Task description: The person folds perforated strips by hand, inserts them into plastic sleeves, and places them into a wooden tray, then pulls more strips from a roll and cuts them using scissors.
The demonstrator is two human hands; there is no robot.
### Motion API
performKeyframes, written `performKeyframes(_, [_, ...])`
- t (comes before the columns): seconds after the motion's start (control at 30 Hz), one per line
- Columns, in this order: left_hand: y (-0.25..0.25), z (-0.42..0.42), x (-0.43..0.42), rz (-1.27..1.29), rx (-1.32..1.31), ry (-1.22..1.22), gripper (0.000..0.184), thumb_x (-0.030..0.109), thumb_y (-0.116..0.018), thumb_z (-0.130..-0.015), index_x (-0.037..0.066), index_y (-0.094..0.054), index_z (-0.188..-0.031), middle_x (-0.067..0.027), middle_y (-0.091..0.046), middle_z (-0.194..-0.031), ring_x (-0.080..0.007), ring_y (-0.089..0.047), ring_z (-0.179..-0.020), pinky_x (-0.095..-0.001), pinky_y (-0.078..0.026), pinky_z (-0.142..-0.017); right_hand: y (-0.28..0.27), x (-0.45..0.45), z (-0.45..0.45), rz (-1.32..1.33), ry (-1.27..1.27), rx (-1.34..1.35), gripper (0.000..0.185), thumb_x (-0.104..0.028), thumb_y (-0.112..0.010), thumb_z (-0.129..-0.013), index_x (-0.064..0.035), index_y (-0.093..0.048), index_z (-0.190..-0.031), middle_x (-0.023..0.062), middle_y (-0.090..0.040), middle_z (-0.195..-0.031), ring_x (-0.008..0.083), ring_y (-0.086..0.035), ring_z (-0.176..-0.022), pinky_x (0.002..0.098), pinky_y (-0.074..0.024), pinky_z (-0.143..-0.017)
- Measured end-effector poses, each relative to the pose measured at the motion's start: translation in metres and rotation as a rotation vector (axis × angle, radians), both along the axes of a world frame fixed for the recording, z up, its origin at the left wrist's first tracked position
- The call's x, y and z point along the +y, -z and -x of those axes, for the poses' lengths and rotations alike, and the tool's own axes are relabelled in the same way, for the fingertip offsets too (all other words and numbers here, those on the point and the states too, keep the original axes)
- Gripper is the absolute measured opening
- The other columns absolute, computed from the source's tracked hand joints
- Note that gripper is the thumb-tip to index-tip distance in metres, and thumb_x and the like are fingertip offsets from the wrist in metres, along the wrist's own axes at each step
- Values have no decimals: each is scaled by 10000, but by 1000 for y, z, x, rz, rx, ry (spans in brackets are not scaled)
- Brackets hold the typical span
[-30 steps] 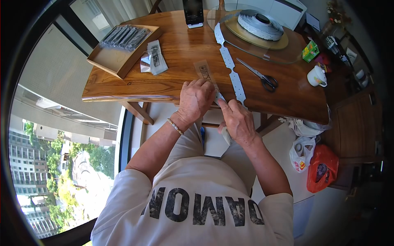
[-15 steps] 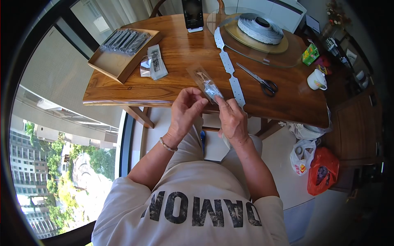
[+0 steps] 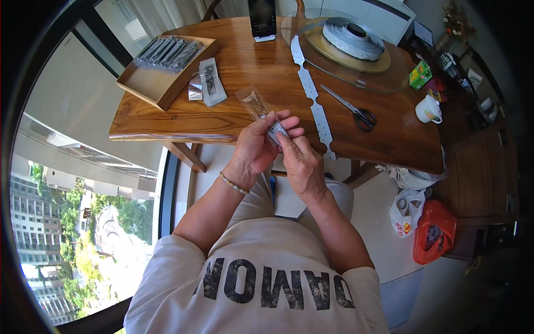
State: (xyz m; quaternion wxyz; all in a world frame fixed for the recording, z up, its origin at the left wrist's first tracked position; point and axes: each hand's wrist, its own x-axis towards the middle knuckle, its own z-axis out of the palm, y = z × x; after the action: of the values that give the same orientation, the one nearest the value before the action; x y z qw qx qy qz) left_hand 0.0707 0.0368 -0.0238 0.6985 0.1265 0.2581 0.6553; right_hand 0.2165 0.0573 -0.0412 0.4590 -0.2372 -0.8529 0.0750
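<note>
Where the packet [image 3: 253,102] points: eleven to five o'clock.
Left hand [image 3: 255,146]: grasping its middle, nearer eleven.
Right hand [image 3: 304,167]: pinching its five-o'clock end.

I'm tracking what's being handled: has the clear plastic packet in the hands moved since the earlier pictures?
Yes. The clear plastic packet has moved to the left, farther from the scissors.
</note>
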Motion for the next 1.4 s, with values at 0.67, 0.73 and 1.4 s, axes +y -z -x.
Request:
performKeyframes(0.67, [-1,-7,-3,70,-29,5,374,272,-344,-1048,4,-514,-1247,-157,-642,-1210,-319,-620,-1109,-463,-456,-1016,7,4,2,-61,-38,41,344,20,-639,-810,-29,-631,-1150,79,-575,-853,240,-651,-706,343,-528,-567])
performKeyframes(0.73, [1,-12,-8,66,-20,28,373,282,-343,-1049,16,-513,-1249,-155,-637,-1223,-312,-619,-1110,-459,-452,-1016,8,2,-2,-33,-44,26,371,53,-637,-798,-13,-625,-1163,94,-585,-880,255,-652,-735,352,-536,-600])
performKeyframes(1.4, [7,-8,-4,-68,-94,102,381,333,-389,-1035,16,-593,-1089,-193,-676,-1117,-354,-612,-1118,-484,-472,-990,8,-10,-10,-16,-75,79,423,94,-646,-782,-6,-623,-1193,107,-613,-916,258,-654,-800,362,-534,-677])
